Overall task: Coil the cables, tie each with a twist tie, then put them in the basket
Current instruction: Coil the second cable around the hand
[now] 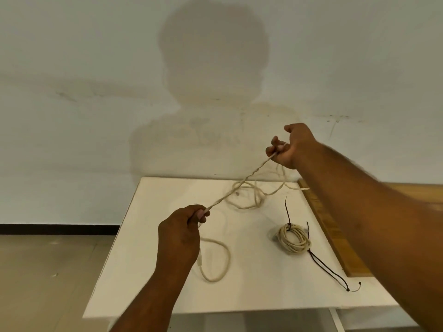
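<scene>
My left grip (pixel 189 220) and right grip (pixel 286 149) each clamped one loose cable (pixel 242 185); one tied coil (pixel 293 238) lay at four o'clock on the counter (pixel 153 271).

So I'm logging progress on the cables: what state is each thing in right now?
Loose cable: uncoiled, one stretch pulled taut between both hands, the rest sprawled on the table.
Coiled cable: wound up, dark twist tie around it, lying on the table.
Spare dark tie: lying loose beside the coil.
Left hand: grip closed on the loose cable.
Right hand: grip closed on the loose cable, raised.
Table: white.
</scene>
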